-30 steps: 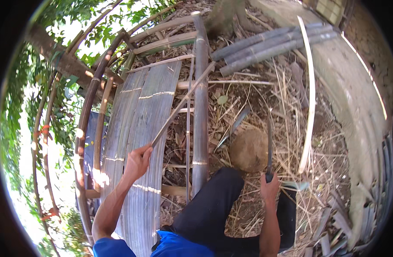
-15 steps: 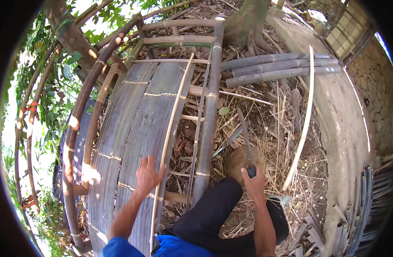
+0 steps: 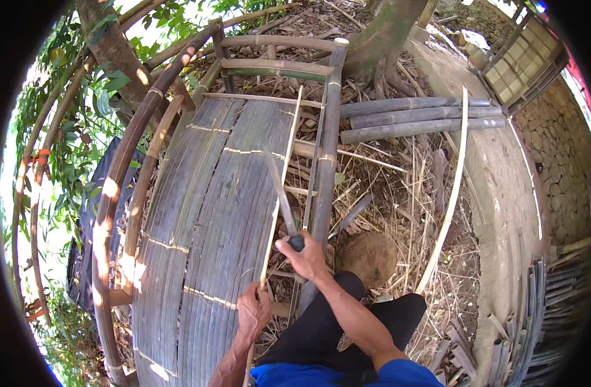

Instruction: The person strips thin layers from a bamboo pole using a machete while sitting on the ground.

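Note:
My left hand (image 3: 253,311) is closed around a long, thin pale bamboo strip (image 3: 294,132) lying along the edge of the slatted bamboo bench (image 3: 224,187). Closed on a dark handle, my right hand (image 3: 306,258) holds a machete (image 3: 284,201). Its long blade points away from me and crosses over the strip, toward the bench slats. The strip's near end runs back past my left hand along the forearm. Between the bench and my knees stands a round wooden stump (image 3: 366,259).
Thick grey bamboo poles (image 3: 424,120) lie at the far right of the bench. A curved pale bamboo strip (image 3: 451,193) leans across the littered ground. Cut bamboo pieces (image 3: 518,345) are stacked at lower right, by a low earthen ledge (image 3: 502,174). A curved bamboo rail (image 3: 106,226) borders the bench's left.
My right hand has brought the machete left from over the stump to the strip. My left hand has moved nearer to me and closed on the strip.

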A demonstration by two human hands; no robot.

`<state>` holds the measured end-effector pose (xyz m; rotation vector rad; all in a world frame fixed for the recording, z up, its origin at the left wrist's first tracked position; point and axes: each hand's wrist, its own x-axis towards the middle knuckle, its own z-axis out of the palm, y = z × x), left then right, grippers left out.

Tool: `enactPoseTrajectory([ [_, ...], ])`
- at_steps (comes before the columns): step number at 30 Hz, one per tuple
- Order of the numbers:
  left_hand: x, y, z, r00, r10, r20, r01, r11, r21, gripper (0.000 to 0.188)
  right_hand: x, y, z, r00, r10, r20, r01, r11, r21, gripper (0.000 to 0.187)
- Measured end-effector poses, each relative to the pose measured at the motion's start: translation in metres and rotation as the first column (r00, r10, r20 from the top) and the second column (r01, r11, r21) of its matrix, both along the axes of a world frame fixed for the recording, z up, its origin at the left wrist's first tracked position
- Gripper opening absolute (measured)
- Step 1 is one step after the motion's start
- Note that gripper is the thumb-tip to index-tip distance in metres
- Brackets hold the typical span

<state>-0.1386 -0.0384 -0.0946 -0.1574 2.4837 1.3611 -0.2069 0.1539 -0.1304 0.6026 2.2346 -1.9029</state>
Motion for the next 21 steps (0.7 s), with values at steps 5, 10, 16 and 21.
enactPoseTrajectory([
  [5,-0.017,0.009,-0.012,0.924,0.006,0.383,-0.204,0.854,0.479,0.027,-0.038,-0.021,-0.029,0.984,-0.023,-0.175,0.012,0.998,-0.064,0.041],
  [10,0.04,-0.018,0.003,0.926,-0.13,0.354,0.017,0.952,0.305,0.039,-0.1,0.005,-0.019,0.984,-0.094,-0.154,0.109,0.989,0.095,0.029],
  [16,0.081,-0.024,-0.006,0.963,-0.013,0.269,-0.01,0.996,0.085,0.037,-0.119,0.02,-0.02,0.99,0.016,-0.141,0.012,0.981,0.192,0.027],
  [21,0.086,-0.021,-0.007,0.977,0.073,0.199,-0.087,0.994,0.067,0.035,-0.123,0.011,-0.024,0.985,0.031,-0.167,-0.01,0.992,0.126,0.027],
])
